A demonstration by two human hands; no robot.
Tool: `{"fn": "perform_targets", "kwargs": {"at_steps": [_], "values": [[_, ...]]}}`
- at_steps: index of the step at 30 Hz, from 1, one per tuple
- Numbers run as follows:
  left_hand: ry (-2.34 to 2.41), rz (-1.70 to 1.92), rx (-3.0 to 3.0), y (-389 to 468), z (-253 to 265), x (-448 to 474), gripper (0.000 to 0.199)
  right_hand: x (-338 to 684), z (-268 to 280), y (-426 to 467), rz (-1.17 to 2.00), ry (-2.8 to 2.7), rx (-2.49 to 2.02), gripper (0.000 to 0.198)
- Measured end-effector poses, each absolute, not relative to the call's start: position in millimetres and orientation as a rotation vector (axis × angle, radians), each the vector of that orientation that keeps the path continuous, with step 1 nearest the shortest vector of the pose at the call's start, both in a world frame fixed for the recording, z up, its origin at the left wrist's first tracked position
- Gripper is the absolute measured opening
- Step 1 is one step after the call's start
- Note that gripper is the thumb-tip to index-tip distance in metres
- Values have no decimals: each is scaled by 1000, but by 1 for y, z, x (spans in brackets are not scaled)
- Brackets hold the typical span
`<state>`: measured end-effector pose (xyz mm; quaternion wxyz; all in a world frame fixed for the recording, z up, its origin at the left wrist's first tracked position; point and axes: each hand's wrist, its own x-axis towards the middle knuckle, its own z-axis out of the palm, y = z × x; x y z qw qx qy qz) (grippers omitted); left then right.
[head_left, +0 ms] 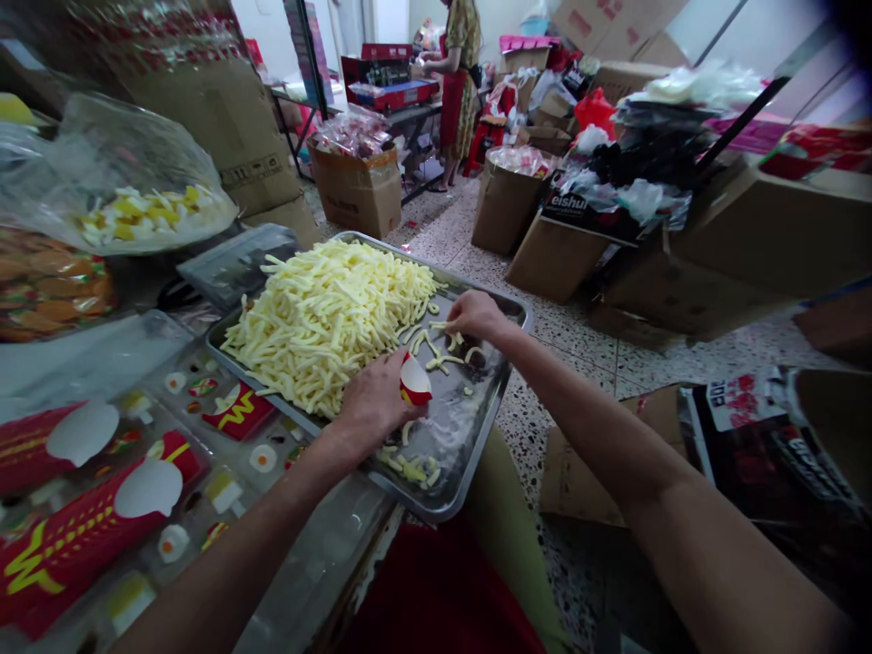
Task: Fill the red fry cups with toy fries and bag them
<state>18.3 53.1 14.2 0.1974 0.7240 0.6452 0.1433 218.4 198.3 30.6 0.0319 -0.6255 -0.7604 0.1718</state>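
Observation:
A metal tray [470,463] holds a big heap of pale yellow fry-shaped sticks [333,318], with a few loose ones on its bare right side. My left hand [374,391] is closed around a small red paper fry carton [415,381] with a white inner face, low over the tray. Over the tray's right side, my right hand [475,315] pinches a pale stick at its fingertips. More loose sticks [440,359] lie just below that hand. Broken bits [412,468] are gathered in the near corner of the tray.
Red fry cartons [88,527] and plastic packs of small food-shaped pieces cover the table at left. Behind them are a clear bag [150,209] of yellow and white pieces and a tall cardboard box [211,127]. Boxes [565,254] line the right. A person [460,82] stands at the back.

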Motion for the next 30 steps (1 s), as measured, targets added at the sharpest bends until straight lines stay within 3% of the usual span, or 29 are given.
{"fn": "perform_targets", "kwargs": {"at_steps": [5,12,19,26,30], "values": [[1706,448,1963,48,5,11,85,244,24,199,727,-2232,-1853,23],[1826,495,1968,48,5,22,71,230,21,185,464,-2291,-1835,14],[1889,448,1945,47,13,20,84,238,36,181,435,-2306,-1875,25],[1864,507,1961,44,16,8,87,212,47,165,38,-2461,-2137,40],[1857,506,1974,43,9,5,89,199,42,157,-2,-2496,-2154,34]]}}
